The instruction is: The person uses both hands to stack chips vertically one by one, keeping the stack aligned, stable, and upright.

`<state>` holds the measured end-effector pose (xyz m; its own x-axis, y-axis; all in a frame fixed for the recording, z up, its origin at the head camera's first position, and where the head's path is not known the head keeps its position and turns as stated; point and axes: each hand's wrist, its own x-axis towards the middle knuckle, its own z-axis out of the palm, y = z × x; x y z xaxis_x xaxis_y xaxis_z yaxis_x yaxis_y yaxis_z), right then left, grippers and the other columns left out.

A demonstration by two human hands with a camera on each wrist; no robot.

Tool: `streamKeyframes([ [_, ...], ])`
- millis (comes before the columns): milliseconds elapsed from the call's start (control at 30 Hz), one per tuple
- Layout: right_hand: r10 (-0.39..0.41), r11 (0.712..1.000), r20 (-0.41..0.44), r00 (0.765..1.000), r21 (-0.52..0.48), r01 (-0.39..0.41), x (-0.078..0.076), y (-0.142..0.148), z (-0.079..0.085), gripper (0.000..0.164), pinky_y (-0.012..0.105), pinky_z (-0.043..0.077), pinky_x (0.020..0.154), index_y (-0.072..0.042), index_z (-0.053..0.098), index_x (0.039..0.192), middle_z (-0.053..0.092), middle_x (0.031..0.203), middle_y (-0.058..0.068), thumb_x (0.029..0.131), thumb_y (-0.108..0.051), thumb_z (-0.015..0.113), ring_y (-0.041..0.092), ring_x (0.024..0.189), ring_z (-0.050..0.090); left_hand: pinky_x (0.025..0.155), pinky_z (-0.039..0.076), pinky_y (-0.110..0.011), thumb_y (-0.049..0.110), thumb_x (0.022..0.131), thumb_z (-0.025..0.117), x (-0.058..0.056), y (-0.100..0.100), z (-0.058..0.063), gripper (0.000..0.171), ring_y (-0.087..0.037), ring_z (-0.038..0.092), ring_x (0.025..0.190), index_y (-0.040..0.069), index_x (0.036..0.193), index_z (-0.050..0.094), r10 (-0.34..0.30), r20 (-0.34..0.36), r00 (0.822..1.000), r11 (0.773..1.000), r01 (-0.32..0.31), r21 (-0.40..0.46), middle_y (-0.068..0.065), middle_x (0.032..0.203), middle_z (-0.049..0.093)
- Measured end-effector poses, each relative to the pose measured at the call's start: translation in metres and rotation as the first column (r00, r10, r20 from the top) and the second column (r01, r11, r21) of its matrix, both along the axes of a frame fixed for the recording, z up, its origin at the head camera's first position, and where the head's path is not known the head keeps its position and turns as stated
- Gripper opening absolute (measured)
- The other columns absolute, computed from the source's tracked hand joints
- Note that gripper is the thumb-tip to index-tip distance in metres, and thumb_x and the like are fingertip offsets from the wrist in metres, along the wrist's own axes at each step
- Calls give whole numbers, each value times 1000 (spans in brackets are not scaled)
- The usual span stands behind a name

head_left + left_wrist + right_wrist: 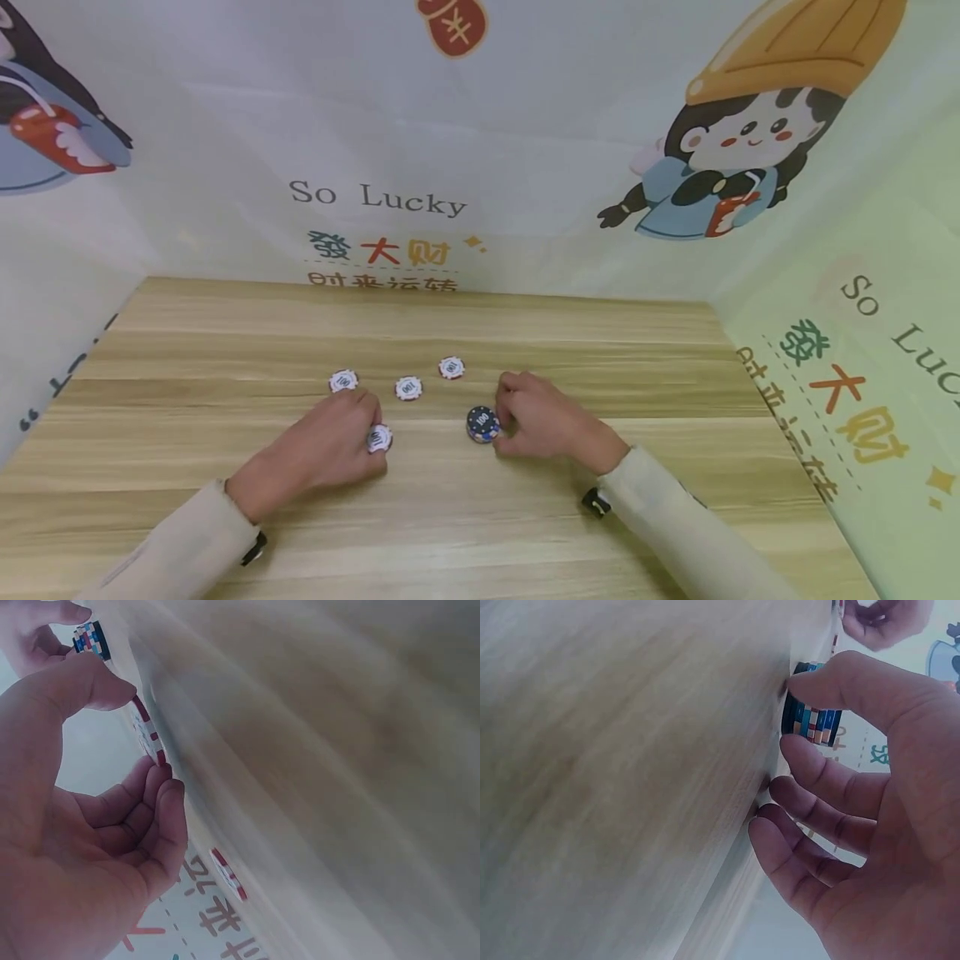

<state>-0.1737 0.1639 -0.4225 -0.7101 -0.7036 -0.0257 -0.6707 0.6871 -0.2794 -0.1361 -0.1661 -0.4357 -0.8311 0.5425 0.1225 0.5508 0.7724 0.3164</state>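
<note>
My left hand (326, 442) pinches a white poker chip (379, 438) by its edge, thumb on one side and fingertips on the other. In the left wrist view that chip (150, 735) shows a red-and-white striped rim and lies low at the table surface. To the right, my right hand (543, 417) grips a short stack of poker chips (482, 423) topped by a black chip marked 100. The right wrist view shows blue, red, white and orange bands along the stack's side (815, 724), with thumb and index fingertip on either side of it; part is hidden by the thumb.
Beyond the hands lie three more white chips: one at the left (343, 381), another in the middle (408, 387), and a third farther right (452, 367). They rest on a wood-grain table (420, 533). A printed cloth backdrop (525, 150) rises behind and on both sides.
</note>
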Motion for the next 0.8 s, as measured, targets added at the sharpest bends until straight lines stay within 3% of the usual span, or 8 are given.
streamKeyframes([
  [467,15,1000,-32,999,-10,-15,2,1,-2,32,37,51,89,-20,59,72,60,105,-2,88,-28,85,19,93,55,79,57,-41,25,83,80,-30,49,4,28,-20,59,83,4,97,67,-103,-44,994,995,104,4,-1,89,60],
  [800,15,1000,-46,999,-14,-16,4,1,-1,33,36,51,88,-20,57,70,61,107,-1,87,-28,85,20,94,55,77,56,-41,21,78,81,-49,75,0,30,-21,60,83,3,99,68,-176,-49,983,984,177,20,-3,91,61],
])
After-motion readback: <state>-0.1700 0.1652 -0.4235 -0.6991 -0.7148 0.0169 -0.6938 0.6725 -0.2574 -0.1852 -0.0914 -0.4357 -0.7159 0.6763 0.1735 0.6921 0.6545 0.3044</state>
